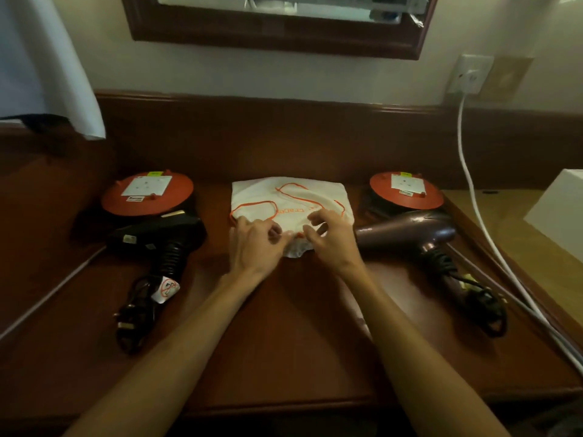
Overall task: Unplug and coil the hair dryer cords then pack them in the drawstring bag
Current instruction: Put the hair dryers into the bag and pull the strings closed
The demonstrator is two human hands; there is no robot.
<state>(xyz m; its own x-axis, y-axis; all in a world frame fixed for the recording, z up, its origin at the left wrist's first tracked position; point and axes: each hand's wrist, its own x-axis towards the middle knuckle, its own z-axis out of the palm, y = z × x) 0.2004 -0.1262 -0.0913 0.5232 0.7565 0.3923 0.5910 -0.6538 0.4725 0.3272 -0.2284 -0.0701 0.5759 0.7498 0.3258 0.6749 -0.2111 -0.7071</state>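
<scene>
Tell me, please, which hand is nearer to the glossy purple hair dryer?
Right. The right hand rests on the white drawstring bag, just beside the purple hair dryer; the left hand is on the bag's far side.

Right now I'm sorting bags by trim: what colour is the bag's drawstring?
Orange, on the white bag; drawstring clearest in the head view.

A single head-worn wide-angle view looks forward and down along both forearms onto the tabletop [290,342], close in, with the wall and mirror frame [274,42] bending across the top.
</scene>
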